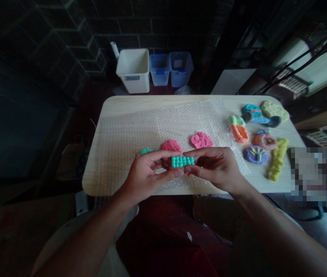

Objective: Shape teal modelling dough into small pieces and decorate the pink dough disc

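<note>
Between my two hands is a small green piece of bumpy modelling clay [183,161], its face covered in rows of rounded beads. My left hand [147,171] pinches its left end between thumb and fingers. At the other end, the thumb and fingertips of my right hand [218,167] grip it in the same way. Just beyond my hands, two pink clay lumps [201,140] lie on the bubble wrap [128,134]. Partly hidden behind my left hand is another green clay lump [146,151].
On the table's right side lie several clay shapes: an orange and green one [239,133], a purple disc [256,154], a yellow strip [278,159] and a blue bone-like piece [261,119]. Beyond the wooden table [117,103] stand a white bin [134,71] and two blue-tinted tubs [180,69].
</note>
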The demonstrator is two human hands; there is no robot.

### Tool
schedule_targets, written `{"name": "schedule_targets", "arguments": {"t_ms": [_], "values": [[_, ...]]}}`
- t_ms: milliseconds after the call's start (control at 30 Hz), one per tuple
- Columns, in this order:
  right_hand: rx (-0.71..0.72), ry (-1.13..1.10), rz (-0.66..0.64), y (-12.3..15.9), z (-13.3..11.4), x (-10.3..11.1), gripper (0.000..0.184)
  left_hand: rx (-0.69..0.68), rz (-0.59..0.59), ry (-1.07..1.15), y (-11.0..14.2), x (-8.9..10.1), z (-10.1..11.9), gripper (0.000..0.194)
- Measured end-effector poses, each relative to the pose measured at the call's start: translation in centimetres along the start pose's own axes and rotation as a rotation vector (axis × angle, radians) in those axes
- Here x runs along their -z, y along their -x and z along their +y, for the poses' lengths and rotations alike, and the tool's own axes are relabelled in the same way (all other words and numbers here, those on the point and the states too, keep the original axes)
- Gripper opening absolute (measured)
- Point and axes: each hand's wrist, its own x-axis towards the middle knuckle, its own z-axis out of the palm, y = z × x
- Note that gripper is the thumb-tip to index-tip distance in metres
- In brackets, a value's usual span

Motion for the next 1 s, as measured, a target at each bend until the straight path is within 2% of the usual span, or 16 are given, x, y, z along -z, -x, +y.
{"name": "schedule_targets", "arguments": {"t_ms": [67, 200, 300, 467, 567, 800, 1000], "values": [[-0.002, 0.004, 0.013, -0.1, -0.1, 0.0, 0.033, 0.01, -0.006, 0.046, -0.1, 0.1, 0.0, 0.044], [-0.007, -0.021, 0.024, -0.1, -0.1, 0.1, 0.04, -0.008, 0.023, 0.017, -0.3, 0.1, 0.2, 0.03], [-0.004, -0.029, 0.015, -0.1, -0.1, 0.2, 0.037, -0.016, 0.047, 0.02, -0.4, 0.0, 0.3, 0.023], [-0.015, 0.054, 0.036, -0.1, 0.4, 0.3, 0.02, -0.02, 0.062, 0.024, -0.4, -0.3, 0.0, 0.022], [-0.018, 0.08, 0.054, -0.2, 0.7, 0.2, 0.019, -0.005, 0.071, 0.02, -0.4, -0.4, -0.2, 0.026], [-0.043, 0.031, 0.044, -0.2, 0.8, -0.2, 0.023, 0.006, 0.075, -0.028, -0.1, -0.6, -0.5, 0.021], [-0.058, 0.016, 0.059, -0.3, 1.0, -0.5, 0.019, 0.009, 0.084, -0.071, -0.1, -0.8, -0.7, 0.019]]}}
